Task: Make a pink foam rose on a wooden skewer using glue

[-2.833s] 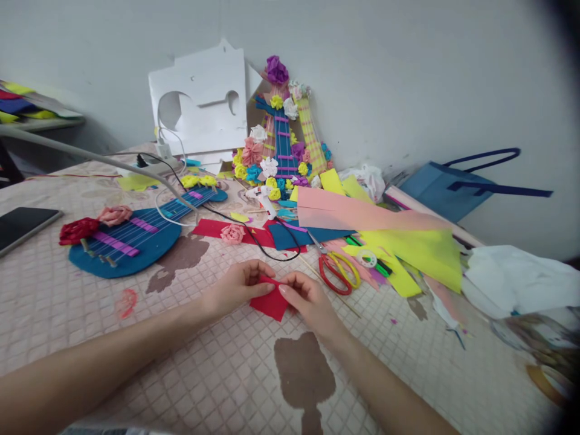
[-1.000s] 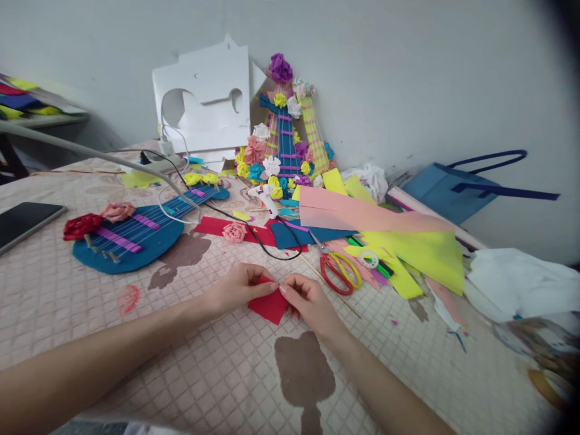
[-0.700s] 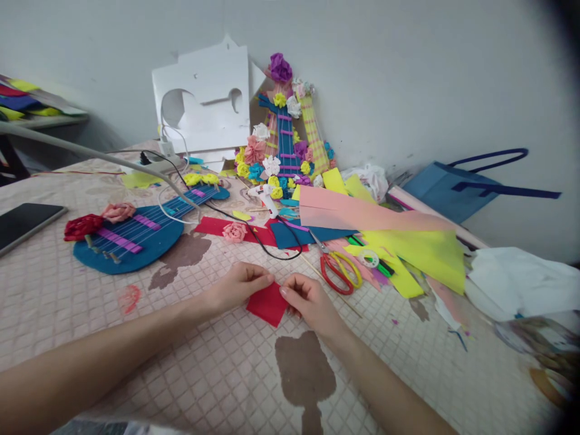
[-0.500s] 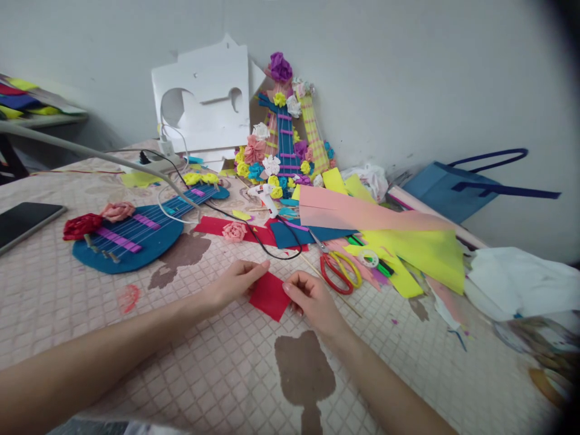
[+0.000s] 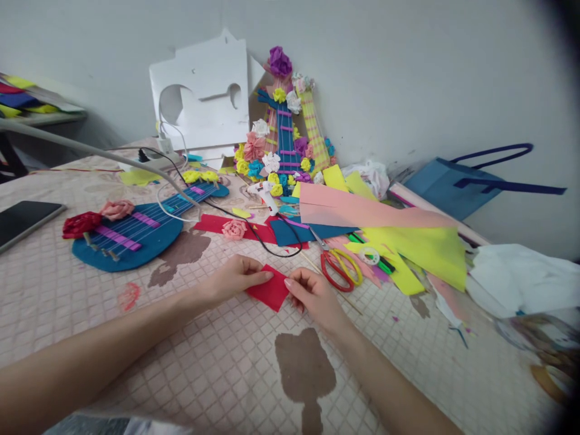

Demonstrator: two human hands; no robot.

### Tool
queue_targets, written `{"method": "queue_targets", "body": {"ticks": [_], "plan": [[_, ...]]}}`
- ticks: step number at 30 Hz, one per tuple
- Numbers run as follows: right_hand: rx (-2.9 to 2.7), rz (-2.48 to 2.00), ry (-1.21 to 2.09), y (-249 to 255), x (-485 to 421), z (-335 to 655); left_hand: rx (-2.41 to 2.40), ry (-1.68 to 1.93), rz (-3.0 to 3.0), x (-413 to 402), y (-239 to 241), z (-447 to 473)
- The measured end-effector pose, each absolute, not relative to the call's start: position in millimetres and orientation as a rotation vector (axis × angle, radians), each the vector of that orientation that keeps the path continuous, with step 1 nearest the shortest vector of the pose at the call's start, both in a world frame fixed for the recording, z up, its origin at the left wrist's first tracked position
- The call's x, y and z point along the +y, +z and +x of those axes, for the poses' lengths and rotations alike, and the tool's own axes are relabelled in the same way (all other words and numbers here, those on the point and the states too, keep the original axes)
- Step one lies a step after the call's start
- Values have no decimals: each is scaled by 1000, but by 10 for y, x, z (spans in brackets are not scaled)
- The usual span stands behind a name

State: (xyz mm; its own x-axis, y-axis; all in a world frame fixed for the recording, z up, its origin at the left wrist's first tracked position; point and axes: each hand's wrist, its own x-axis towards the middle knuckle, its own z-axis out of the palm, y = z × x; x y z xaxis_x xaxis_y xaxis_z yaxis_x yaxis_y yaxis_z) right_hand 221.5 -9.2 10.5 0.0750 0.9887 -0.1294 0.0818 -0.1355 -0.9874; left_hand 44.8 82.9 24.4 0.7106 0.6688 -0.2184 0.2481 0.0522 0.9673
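Observation:
A small red felt piece (image 5: pixel 270 292) lies on the checked tablecloth (image 5: pixel 217 374) in front of me. My left hand (image 5: pixel 231 279) pinches its upper left edge with thumb and forefinger. My right hand (image 5: pixel 312 293) grips its right corner, fingers curled. Both hands rest low on the cloth, close together, with the felt stretched flat between them.
Red-and-yellow scissors (image 5: pixel 338 266) lie just right of my hands. A blue felt guitar (image 5: pixel 136 232) with roses lies at left, a glue gun (image 5: pixel 267 198) and its black cord behind. Felt sheets (image 5: pixel 408 241), a decorated guitar stack (image 5: pixel 283 139), a phone (image 5: pixel 22 220) and a blue bag (image 5: pixel 453 184) surround.
The folded red felt has been opened out and laid flatter. My hands have drawn slightly apart while keeping hold of its edges.

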Motion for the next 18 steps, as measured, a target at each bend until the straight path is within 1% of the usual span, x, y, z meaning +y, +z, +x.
{"method": "queue_targets", "body": {"ticks": [6,12,18], "plan": [[-1178,-1402,1205,94,-88,2234,784,354,1510,862,199,442],[-1280,-1380,1105,141,-87,2200,709,316,1528,834,206,439],[-1308,-1407,1136,113,-64,2174,653,290,1632,796,226,442]]}}
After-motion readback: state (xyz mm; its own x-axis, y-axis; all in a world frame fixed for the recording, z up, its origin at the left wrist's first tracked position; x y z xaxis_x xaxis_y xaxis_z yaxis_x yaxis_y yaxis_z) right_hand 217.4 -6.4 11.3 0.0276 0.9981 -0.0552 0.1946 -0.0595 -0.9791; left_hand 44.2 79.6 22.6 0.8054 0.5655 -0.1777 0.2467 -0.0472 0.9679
